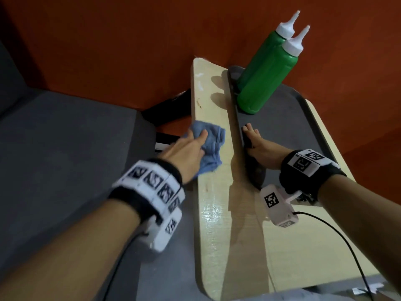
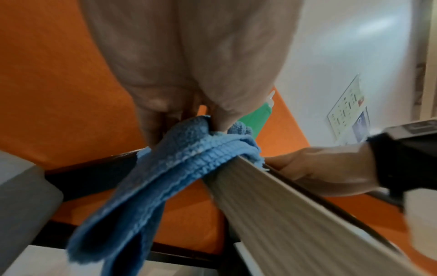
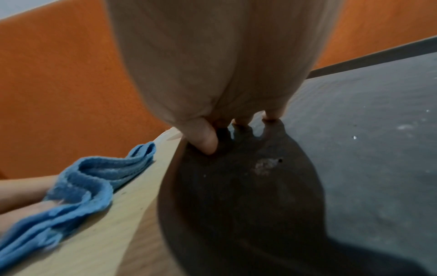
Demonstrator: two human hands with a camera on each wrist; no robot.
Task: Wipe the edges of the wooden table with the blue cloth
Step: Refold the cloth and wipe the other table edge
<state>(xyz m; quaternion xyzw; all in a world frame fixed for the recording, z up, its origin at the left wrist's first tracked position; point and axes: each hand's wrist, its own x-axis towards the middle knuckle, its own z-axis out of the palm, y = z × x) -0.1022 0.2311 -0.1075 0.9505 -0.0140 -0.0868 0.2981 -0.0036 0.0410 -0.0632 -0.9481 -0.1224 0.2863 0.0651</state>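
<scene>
Left hand (image 1: pixel 186 152), fingers clamped on the blue cloth (image 1: pixel 208 148) at the bench (image 1: pixel 217 213) edge; right hand (image 1: pixel 260 148) flat, fingers apart, on the tray (image 1: pixel 314 127); shoving it could topple the green bottles (image 1: pixel 263 77).

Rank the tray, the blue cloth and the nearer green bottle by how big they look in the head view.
1. Tray, clearly largest.
2. Bottle and cloth look alike; the left hand covers part of the cloth, so no ranking.

the head view looks steeply down on the wooden table (image 1: pixel 213 205); both wrist views sit close, sharing its blue cloth (image 2: pixel 189 158).
</scene>
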